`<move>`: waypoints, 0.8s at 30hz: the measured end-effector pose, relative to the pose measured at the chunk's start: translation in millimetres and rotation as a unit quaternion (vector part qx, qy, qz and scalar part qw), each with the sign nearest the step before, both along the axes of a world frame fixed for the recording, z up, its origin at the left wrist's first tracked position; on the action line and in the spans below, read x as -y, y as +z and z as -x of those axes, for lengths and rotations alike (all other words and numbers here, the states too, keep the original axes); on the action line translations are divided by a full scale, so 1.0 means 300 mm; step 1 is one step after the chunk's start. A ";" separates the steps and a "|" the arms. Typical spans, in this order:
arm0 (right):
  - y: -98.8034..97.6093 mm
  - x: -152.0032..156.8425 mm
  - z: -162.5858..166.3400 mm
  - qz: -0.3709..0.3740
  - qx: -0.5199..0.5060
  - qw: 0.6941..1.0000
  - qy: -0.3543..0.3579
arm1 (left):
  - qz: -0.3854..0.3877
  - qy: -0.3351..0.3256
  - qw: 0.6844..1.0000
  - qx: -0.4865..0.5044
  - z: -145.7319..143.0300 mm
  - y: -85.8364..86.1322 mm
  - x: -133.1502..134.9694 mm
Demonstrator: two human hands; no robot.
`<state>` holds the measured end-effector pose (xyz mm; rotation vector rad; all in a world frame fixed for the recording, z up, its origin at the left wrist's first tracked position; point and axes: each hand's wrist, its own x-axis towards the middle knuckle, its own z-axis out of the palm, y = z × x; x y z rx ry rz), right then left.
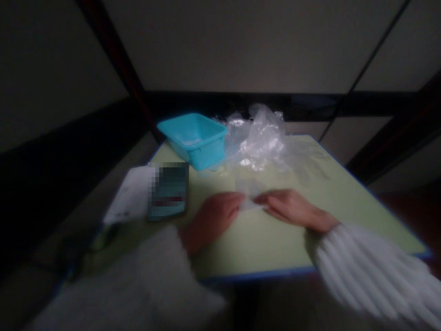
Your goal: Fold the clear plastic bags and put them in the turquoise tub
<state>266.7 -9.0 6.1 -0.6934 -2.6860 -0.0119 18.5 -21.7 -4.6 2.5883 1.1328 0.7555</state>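
Note:
A thin, see-through rectangle that looks like a small plastic bag (248, 187) lies on the pale yellow-green table (248, 250) in front of me. At its near left corner, my left hand (215, 216) is closed, with the fingertips pinched together on the edge. My right hand (291, 207) comes in from the other side, its fingers also pressed together on the bag's near right edge. The fingertips of the two hands are only a small gap apart. Blur and dim light hide the exact grip and anything small between the fingers.
A turquoise plastic basket (208, 156) stands at the table's back left. Beside it is a crumpled heap of clear plastic (263, 138). To the left lie a dark flat device (172, 188), partly pixelated, and white paper (129, 195). Blue edging (262, 274) borders the table.

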 end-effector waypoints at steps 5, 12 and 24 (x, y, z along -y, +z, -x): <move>0.009 0.004 0.006 0.054 -0.043 0.996 -0.050 | 0.091 0.038 0.993 0.066 -0.013 0.020 -0.020; 0.002 -0.037 0.054 0.320 -0.276 0.890 -0.172 | 0.147 0.083 0.975 0.143 -0.019 -0.010 -0.090; -0.022 -0.130 0.091 0.391 -0.344 0.822 -0.231 | 0.241 0.150 0.931 0.228 -0.042 -0.033 -0.162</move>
